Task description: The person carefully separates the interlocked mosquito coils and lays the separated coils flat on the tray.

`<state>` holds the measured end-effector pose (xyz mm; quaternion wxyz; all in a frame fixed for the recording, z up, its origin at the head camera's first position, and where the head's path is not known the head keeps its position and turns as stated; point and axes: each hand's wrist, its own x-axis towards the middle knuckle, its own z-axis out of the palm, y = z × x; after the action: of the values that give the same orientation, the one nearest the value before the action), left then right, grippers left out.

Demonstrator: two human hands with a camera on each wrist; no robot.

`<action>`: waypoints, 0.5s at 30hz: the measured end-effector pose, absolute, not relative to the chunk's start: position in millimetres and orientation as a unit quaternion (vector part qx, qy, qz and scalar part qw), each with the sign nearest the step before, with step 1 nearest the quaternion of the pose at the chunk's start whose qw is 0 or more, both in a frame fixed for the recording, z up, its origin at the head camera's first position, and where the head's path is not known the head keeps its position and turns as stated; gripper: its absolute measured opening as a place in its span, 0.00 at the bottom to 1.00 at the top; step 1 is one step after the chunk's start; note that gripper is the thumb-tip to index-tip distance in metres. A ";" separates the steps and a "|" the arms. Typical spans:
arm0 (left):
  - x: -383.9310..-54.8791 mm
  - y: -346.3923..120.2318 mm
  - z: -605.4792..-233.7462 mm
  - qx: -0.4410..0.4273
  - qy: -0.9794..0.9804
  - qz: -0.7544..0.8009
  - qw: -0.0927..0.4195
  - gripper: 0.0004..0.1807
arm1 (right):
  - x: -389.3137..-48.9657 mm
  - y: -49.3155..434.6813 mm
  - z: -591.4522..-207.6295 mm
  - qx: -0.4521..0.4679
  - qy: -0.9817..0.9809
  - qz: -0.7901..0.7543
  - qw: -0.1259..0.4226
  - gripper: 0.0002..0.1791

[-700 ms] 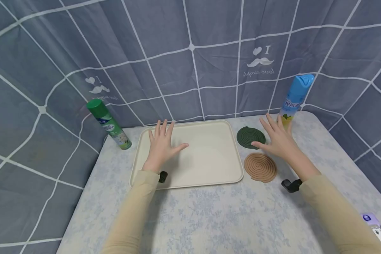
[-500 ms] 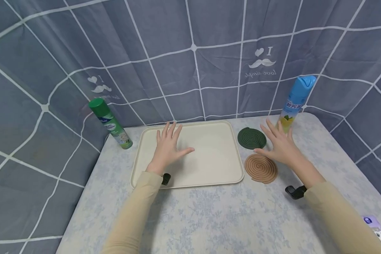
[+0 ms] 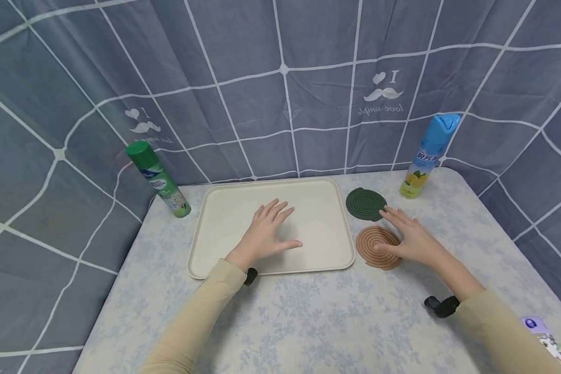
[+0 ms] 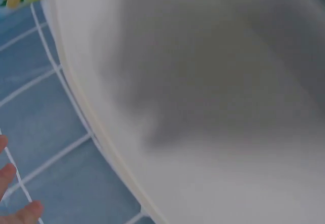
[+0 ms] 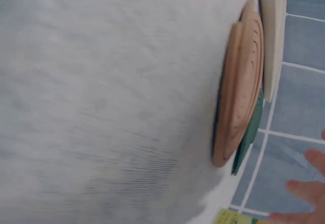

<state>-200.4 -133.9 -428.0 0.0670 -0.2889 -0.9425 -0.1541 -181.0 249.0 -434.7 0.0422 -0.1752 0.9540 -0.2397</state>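
Observation:
My left hand (image 3: 263, 236) hovers over the cream tray (image 3: 229, 208), fingers spread and thumb pointing right, with nothing in it. In the left wrist view its fingertips (image 4: 30, 213) show at the lower left edge, and its shadow falls on the tray. To the right, my right hand (image 3: 413, 240) is held above the table, fingers apart and holding nothing. Its thumb overlaps a brown mosquito coil (image 3: 369, 244), and its fingertips overlap the edge of a green mosquito coil (image 3: 364, 203). In the right wrist view, the brown coil (image 5: 241, 92) looks like stacked layers.
A blue spray can (image 3: 430, 150) with lemons on its label stands at the back right. Another spray can, green (image 3: 158, 179), stands left of the tray. A purple pack (image 3: 544, 337) lies at the right edge. A grey checked curtain (image 3: 318, 104) hangs behind the table.
My left hand has moved rightward and nearer to me over the tray. The right hand has come nearer to me, from before the blue can to beside the coils. The objects stay put.

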 end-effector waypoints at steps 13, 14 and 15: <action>-190.9 -81.0 -440.7 -0.320 -0.927 -0.188 -0.049 0.45 | -172.9 247.1 -454.8 -0.124 0.961 -0.236 0.069 0.54; -191.0 -75.1 -441.5 -0.321 -0.927 -0.188 -0.056 0.45 | -173.1 247.5 -455.2 -0.123 0.963 -0.232 0.069 0.54; -191.3 -69.1 -442.5 -0.320 -0.927 -0.187 -0.062 0.45 | -173.3 247.5 -455.5 -0.120 0.964 -0.227 0.070 0.54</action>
<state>-191.3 -69.1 -442.5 -0.0622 -0.3203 -0.9267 -0.1865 -173.3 247.5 -455.5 0.0703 -0.1201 0.9639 -0.2272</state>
